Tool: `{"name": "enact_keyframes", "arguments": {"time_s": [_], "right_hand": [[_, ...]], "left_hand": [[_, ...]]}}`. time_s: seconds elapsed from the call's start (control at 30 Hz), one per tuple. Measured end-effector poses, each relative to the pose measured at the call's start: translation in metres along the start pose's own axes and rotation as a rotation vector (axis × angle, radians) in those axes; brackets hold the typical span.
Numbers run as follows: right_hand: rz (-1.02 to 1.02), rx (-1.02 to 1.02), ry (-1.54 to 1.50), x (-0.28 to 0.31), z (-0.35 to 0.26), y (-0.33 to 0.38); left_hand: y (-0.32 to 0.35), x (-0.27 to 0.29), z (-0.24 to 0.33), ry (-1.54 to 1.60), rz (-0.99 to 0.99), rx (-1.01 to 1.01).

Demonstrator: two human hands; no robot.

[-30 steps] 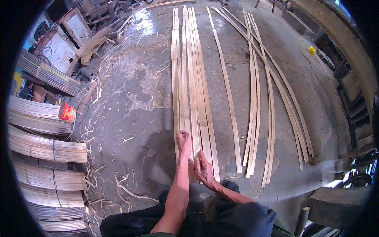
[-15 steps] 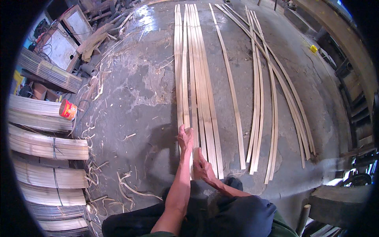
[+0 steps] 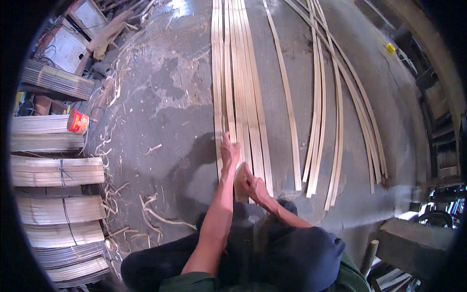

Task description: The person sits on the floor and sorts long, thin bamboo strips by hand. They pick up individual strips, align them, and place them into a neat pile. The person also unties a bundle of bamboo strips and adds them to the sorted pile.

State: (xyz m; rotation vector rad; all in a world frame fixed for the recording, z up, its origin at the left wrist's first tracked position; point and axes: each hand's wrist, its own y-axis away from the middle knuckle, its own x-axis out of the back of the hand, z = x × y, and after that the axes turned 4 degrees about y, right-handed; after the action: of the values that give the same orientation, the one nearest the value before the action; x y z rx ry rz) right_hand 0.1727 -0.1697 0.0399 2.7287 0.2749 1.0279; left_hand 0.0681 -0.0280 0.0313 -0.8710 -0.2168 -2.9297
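Long pale bamboo strips (image 3: 250, 97) lie side by side on the floor, their near ends toward me. My left hand (image 3: 229, 153) is closed on a strip near the left side of this row, fingers pointing away from me. Lower and just to the right, my right hand (image 3: 257, 189) is closed around the near end of a strip (image 3: 239, 182), thumb on top. The exact number of strips in each hand is hidden by the fingers. One single strip (image 3: 287, 97) lies apart to the right of the row.
More loose strips (image 3: 359, 104) cross one another farther right. Tied strip bundles (image 3: 58, 171) are stacked along the left, with a red and orange tub (image 3: 78, 121) beside them. Curled shavings (image 3: 160, 219) litter the floor at left. A concrete block (image 3: 413, 243) stands at lower right.
The view has shifted, so strips and hands appear higher and the row's far ends leave the top edge. Both hands keep their hold at about the same place on the strips.
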Motion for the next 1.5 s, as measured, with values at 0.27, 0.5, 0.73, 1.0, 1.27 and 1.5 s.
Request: {"name": "enact_keyframes", "arguments": {"time_s": [0.27, 0.5, 0.73, 1.0, 1.27, 1.5], "right_hand": [[-0.027, 0.067, 0.189, 0.001, -0.003, -0.008], [-0.056, 0.027, 0.301, -0.01, 0.004, -0.008], [-0.02, 0.114, 0.248, -0.002, -0.005, -0.005], [-0.012, 0.016, 0.016, -0.008, 0.004, -0.005], [-0.029, -0.036, -0.211, 0.003, -0.018, 0.001], [-0.034, 0.003, -0.147, -0.005, -0.001, -0.003]], "left_hand": [[0.001, 0.001, -0.004, -0.059, 0.045, -0.097], [-0.002, 0.005, 0.0, -0.124, -0.038, -0.001], [0.011, 0.001, -0.004, 0.041, 0.271, -0.085], [0.017, 0.005, 0.012, 0.132, 0.298, -0.146], [0.014, 0.003, -0.008, 0.09, 0.326, -0.147], [0.019, 0.001, -0.001, 0.059, 0.333, -0.177]]}}
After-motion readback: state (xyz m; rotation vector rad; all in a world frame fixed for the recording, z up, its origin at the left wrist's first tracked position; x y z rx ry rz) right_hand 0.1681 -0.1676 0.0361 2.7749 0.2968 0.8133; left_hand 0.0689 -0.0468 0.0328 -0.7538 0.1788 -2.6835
